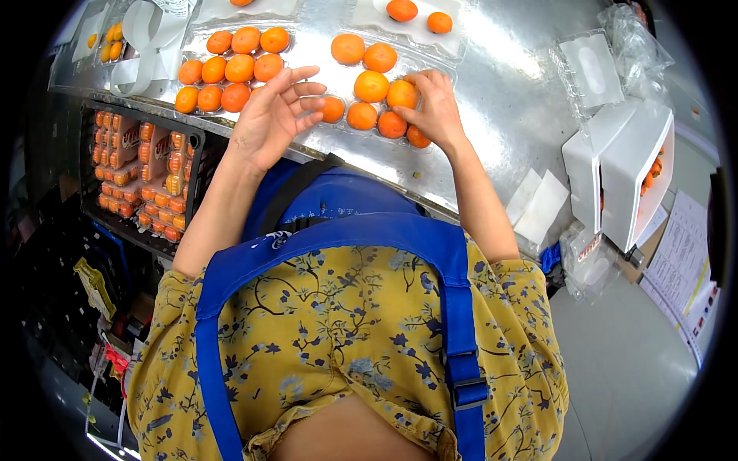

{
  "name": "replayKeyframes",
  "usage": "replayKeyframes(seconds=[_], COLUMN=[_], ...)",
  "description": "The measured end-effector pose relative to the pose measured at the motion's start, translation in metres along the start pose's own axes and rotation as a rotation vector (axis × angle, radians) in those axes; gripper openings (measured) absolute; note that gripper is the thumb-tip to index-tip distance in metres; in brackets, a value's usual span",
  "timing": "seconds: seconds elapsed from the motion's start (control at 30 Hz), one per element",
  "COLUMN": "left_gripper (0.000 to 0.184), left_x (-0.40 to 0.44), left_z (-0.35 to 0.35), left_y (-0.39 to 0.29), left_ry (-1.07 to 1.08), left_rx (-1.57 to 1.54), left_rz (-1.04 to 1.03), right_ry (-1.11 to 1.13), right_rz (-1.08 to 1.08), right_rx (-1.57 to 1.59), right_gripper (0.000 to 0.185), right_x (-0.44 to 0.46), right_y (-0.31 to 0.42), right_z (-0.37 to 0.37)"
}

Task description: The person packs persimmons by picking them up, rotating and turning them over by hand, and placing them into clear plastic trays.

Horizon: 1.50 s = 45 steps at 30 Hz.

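Note:
In the head view my right hand [436, 107] is closed with thumb and fingers around a mandarin [402, 94] in a clear plastic tray on the metal table [507, 100]. Several other mandarins [371, 86] surround it in the same tray. My left hand [278, 115] is open, palm turned up, fingers spread and holding nothing. Its fingertips are close to another mandarin [332, 109]; whether they touch cannot be made out. To its left, a second clear tray holds rows of mandarins [239, 67].
A black crate [196, 142] with packed fruit boxes stands at the lower left. On the right are a white foam box [615, 173] with fruit inside, an empty clear tray [592, 69], white pads [542, 203] and printed sheets [680, 253]. More mandarins [402, 9] lie at the back.

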State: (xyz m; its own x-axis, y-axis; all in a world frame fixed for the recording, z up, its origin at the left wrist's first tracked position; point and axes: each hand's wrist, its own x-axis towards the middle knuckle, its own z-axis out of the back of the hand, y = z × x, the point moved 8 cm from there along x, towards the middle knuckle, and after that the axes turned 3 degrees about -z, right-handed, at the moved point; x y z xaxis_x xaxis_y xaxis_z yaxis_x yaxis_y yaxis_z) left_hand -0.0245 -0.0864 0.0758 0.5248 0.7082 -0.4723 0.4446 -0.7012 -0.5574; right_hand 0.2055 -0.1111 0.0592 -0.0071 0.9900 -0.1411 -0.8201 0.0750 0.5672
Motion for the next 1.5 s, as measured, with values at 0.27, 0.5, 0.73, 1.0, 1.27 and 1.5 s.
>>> replayKeyframes(seconds=[0.27, 0.5, 0.73, 1.0, 1.27, 1.5], left_gripper=[0.043, 0.040, 0.055, 0.053, 0.043, 0.045], left_x=[0.000, -0.003, 0.005, 0.009, 0.014, 0.013], left_z=[-0.003, 0.017, -0.006, -0.001, 0.001, 0.000], left_y=[0.005, -0.006, 0.024, 0.027, 0.024, 0.023], left_ry=[-0.021, -0.151, 0.027, 0.037, -0.001, -0.010], left_rx=[0.081, 1.328, 1.742, 1.717, 1.702, 1.694], left_rz=[0.011, -0.391, -0.713, -0.638, -0.650, -0.616], right_ry=[-0.066, -0.282, -0.298, -0.292, -0.271, -0.158], right_rz=[0.021, -0.035, -0.034, -0.052, 0.022, 0.004], right_rx=[0.055, 0.131, 0.111, 0.140, 0.068, -0.048], right_gripper=[0.051, 0.049, 0.044, 0.042, 0.047, 0.057], right_x=[-0.004, -0.038, -0.070, -0.067, -0.073, -0.083], right_y=[0.001, -0.023, -0.028, -0.018, -0.014, -0.018], right_z=[0.005, 0.038, 0.028, 0.025, 0.024, 0.010])
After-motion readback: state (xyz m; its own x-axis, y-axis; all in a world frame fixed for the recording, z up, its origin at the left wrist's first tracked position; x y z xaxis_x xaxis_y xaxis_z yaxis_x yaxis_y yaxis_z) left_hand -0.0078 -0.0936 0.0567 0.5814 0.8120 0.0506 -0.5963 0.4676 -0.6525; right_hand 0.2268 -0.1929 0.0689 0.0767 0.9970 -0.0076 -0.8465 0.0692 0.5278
